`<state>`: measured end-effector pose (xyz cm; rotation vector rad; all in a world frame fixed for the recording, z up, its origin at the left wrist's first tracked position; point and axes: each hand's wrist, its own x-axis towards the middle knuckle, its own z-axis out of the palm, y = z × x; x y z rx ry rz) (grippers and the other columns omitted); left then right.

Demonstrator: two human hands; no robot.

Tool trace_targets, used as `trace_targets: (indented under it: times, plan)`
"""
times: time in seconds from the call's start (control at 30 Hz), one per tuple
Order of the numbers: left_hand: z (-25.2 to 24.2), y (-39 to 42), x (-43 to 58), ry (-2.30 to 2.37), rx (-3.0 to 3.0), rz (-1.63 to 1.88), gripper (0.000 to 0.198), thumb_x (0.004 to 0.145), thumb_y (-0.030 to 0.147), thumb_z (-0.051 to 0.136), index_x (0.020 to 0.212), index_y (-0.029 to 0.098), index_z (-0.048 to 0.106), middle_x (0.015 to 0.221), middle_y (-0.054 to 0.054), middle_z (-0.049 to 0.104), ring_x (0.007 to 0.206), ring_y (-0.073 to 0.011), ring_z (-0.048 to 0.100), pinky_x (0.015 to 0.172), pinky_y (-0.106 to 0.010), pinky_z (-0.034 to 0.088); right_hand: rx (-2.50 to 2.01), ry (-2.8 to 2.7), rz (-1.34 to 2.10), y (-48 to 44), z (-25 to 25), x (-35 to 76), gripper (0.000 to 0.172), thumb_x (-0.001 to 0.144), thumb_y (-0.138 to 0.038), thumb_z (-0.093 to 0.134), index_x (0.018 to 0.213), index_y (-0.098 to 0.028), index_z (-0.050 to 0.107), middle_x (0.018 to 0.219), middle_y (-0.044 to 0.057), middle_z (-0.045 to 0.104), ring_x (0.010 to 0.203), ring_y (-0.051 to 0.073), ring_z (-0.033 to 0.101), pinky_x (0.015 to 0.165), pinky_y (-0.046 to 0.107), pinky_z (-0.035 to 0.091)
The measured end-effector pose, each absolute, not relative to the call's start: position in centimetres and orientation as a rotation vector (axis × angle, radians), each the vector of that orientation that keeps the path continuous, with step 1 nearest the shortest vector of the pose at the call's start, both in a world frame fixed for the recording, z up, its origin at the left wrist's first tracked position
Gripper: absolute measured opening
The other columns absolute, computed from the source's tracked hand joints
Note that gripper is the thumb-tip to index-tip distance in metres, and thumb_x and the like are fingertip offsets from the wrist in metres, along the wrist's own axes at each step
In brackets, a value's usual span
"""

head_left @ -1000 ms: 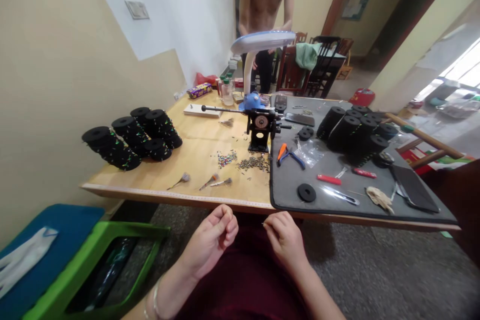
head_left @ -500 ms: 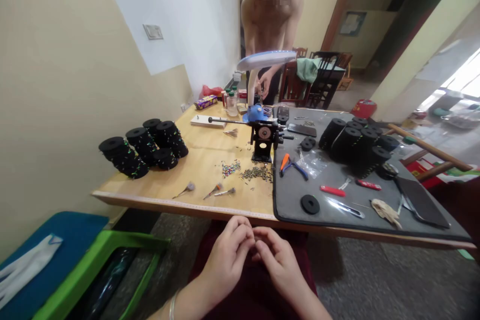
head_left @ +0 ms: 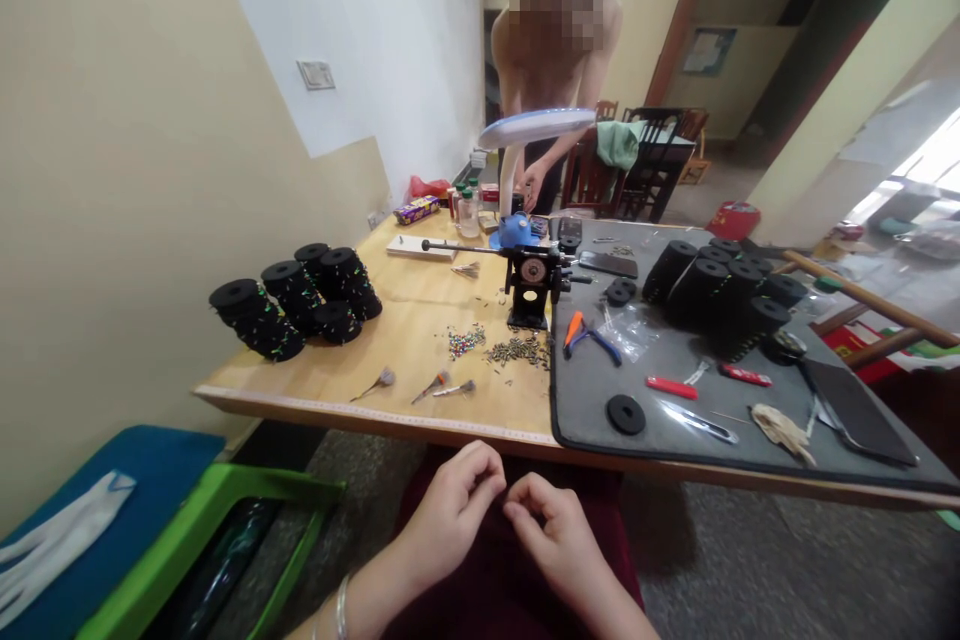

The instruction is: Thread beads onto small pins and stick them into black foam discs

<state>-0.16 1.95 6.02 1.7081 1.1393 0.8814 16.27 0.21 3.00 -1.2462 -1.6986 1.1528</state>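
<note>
Over my lap, just below the table's front edge, my left hand (head_left: 459, 497) is closed with thumb and fingertips pinched together. Close beside it, a small gap apart, my right hand (head_left: 551, 520) is also closed, fingers curled against the thumb. Whatever is pinched in either hand is too small or hidden to make out. On the wooden table (head_left: 300, 382) ahead lie a pile of dark small metal pieces (head_left: 519, 351), a heap of colourful beads (head_left: 465, 341) and several feather-like pieces (head_left: 455, 387). A black winding device (head_left: 531, 285) stands behind the piles.
Stacks of black foam spools (head_left: 247, 318) stand at left, more black spools (head_left: 705, 285) at right. On the grey mat (head_left: 581, 420) lie pliers (head_left: 591, 338), a red cutter (head_left: 671, 387) and a foam ring (head_left: 625, 414). A lamp (head_left: 536, 127) and another person (head_left: 559, 60) are across the table.
My hands have drawn slightly apart, from fingertips touching to a small gap. The view has shifted a little, so the table appears slightly lower and farther right.
</note>
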Motion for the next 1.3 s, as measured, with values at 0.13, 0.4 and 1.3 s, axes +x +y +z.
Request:
trace_targets:
  times: [0.13, 0.4, 1.3]
  plan:
    - [5.7, 3.6, -1.6, 1.283, 1.754, 0.986, 0.016, 0.087, 0.028, 0.051, 0.075, 0.020, 0.058, 0.072, -0.002, 0.056, 0.068, -0.0180, 0.052, 0.064, -0.027, 0.039, -1.253, -1.485, 1.226, 0.6, 2.3, 16.5, 0.019, 0.081, -0.030, 0.056, 0.066, -0.018, 0.052, 0.049, -0.007, 0.040, 0.045, 0.008, 0.035, 0.046, 0.020, 0.027]
    - [4.1, 10.1, -3.6, 1.752, 2.294, 0.809, 0.028, 0.083, 0.012, 0.047, 0.108, 0.015, 0.060, 0.098, -0.014, 0.065, 0.099, -0.0300, 0.054, 0.085, -0.041, 0.041, -1.178, -0.901, 1.480, 1.2, 0.1, 16.5, 0.035, 0.075, -0.048, 0.066, 0.070, -0.019, 0.047, 0.037, -0.014, 0.031, 0.033, 0.003, 0.020, 0.038, 0.018, 0.012]
    - [1.2, 1.2, 1.3, 1.142, 1.026, 0.869, 0.024, 0.072, 0.034, 0.069, 0.071, 0.016, 0.052, 0.063, 0.004, 0.049, 0.053, -0.0082, 0.044, 0.049, -0.020, 0.036, -1.337, -1.032, 1.466, 0.5, -0.1, 15.1, 0.035, 0.071, -0.049, 0.065, 0.065, -0.019, 0.049, 0.034, -0.011, 0.042, 0.030, 0.005, 0.030, 0.036, 0.017, 0.022]
